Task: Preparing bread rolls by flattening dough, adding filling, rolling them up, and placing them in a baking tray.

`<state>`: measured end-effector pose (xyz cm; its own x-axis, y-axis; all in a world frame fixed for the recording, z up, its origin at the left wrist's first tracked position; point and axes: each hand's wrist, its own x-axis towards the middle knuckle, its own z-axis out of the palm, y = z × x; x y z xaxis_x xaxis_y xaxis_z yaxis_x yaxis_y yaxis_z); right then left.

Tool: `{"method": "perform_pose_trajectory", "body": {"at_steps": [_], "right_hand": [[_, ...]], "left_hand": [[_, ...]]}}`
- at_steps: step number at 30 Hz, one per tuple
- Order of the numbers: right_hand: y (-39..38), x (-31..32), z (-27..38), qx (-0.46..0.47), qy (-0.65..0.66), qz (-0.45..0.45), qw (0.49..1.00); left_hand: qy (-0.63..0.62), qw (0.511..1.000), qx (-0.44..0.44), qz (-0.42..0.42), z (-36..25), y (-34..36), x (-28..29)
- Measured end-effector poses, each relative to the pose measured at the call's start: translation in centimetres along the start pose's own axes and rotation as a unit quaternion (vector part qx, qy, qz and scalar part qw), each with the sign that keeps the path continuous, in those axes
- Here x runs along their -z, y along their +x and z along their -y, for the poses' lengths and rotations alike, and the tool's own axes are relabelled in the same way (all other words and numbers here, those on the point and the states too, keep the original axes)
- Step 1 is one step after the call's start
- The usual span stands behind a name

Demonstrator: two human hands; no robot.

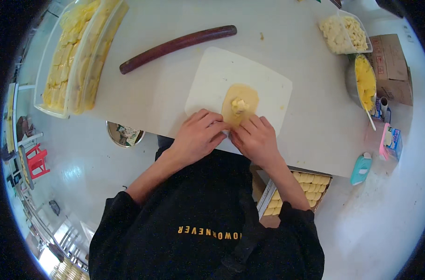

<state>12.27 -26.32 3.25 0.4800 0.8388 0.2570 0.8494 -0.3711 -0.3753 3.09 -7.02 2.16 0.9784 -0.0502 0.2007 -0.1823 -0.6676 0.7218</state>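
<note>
A flat oval of yellow dough [249, 95] lies on a white cutting board [212, 70], with a small heap of pale yellow filling [239, 106] on its middle. At the near edge of the dough, my left hand [201, 134] pinches the rim from the left with its fingers closed. My right hand [255, 138] meets it there from the right, its fingers also closed on the dough edge. The fingertips of both hands nearly touch. Part of the near dough rim is hidden under them.
A dark red rolling pin [177, 46] lies beyond the board. Plastic tubs of yellow dough pieces [63, 70] stand far left. At the right are a tub of pale chunks [345, 35], a steel bowl of yellow filling [364, 81] and a teal container [361, 169]. A tray of shaped dough [310, 184] sits below the table edge.
</note>
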Motion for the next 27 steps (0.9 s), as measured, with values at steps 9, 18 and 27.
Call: {"method": "perform_pose_trajectory", "body": {"at_steps": [9,18,27], "right_hand": [[-1.1,-1.3,-0.3,-0.138,0.079,-0.095,0.983],[2.4,-0.2,-0.8,-0.271,0.059,-0.131,0.952],[8.3,0.3,-5.1,-0.291,0.032,0.107,0.950]], "left_hand": [[0.030,0.999,0.040,-0.002,-0.3,0.8,-0.8],[-0.224,0.910,0.302,0.176,3.0,7.3,2.7],[0.065,0.988,0.048,-0.130,0.7,3.4,-2.1]]}}
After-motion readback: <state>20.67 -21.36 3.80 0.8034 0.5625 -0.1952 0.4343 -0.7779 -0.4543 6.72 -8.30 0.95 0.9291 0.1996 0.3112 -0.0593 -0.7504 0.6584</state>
